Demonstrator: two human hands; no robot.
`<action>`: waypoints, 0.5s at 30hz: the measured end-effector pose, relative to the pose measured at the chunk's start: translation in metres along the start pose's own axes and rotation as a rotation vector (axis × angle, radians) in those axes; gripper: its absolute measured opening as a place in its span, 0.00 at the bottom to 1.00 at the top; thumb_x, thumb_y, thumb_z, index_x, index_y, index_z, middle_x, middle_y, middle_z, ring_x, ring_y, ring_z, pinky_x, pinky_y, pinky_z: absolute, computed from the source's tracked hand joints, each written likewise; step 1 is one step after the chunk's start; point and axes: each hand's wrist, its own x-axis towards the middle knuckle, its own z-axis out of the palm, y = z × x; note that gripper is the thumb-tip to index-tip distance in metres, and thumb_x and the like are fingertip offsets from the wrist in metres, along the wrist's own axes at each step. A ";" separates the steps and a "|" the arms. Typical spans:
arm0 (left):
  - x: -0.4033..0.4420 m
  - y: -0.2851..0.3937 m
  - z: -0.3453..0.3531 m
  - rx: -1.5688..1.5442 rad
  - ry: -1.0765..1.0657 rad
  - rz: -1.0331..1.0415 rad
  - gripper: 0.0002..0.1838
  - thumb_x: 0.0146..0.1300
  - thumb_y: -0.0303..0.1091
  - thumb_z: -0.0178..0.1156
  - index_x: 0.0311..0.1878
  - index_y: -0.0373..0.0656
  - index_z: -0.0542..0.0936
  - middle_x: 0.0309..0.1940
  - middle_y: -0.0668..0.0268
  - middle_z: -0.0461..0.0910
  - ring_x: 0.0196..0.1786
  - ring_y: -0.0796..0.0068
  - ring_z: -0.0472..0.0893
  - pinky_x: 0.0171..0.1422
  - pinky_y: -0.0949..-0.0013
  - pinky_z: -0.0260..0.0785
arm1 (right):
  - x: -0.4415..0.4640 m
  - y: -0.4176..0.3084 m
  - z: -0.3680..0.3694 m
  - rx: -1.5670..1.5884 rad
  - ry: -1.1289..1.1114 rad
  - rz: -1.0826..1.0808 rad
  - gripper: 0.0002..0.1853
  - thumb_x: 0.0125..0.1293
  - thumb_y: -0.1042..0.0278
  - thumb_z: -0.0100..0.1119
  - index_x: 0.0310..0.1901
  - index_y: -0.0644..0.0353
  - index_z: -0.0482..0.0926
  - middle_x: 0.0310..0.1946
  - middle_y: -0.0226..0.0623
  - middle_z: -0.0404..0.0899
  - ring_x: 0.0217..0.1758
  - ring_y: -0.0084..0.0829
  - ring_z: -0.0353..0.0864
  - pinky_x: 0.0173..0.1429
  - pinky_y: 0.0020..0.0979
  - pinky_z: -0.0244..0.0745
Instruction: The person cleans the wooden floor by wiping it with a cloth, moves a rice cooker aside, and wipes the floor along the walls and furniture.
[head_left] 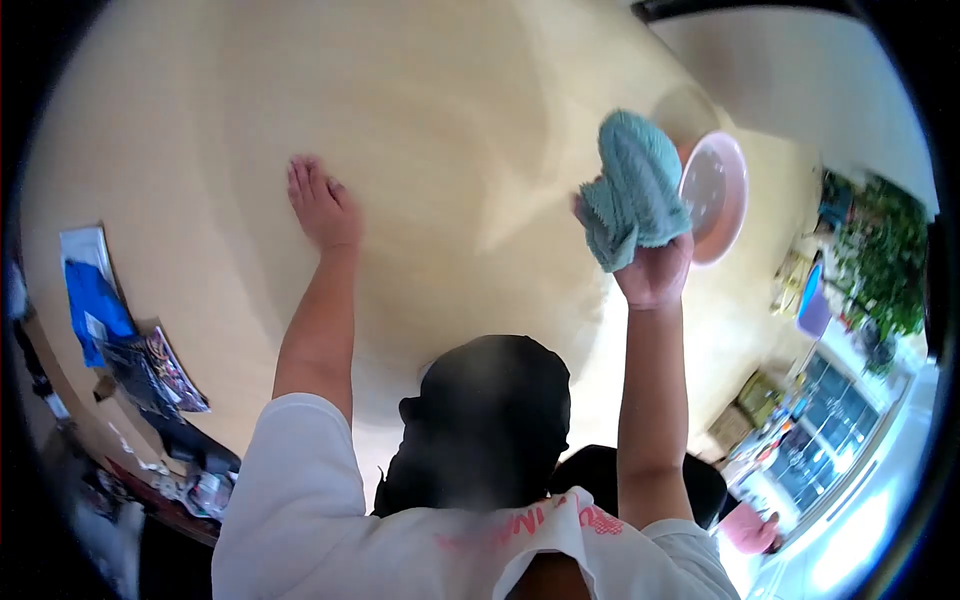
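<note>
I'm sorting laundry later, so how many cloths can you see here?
1: the teal cloth, held in the right hand, near the pink basin. Others may be hidden.

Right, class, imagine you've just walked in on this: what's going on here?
A person in a white T-shirt has both arms stretched out over a pale tan surface. The right hand holds a bunched teal cloth, with a pink basin just to the right of it. The left hand holds nothing visible; whether it touches the surface is hard to tell. Farther left lies a blue packet, out of both hands.
</note>
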 end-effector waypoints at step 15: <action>-0.001 -0.004 -0.004 -0.045 -0.029 0.080 0.23 0.68 0.31 0.47 0.65 0.33 0.70 0.70 0.47 0.63 0.75 0.50 0.58 0.78 0.54 0.50 | -0.158 0.100 -0.437 -1.326 1.643 -0.391 0.16 0.65 0.60 0.59 0.45 0.65 0.84 0.44 0.44 0.85 0.47 0.39 0.82 0.54 0.38 0.75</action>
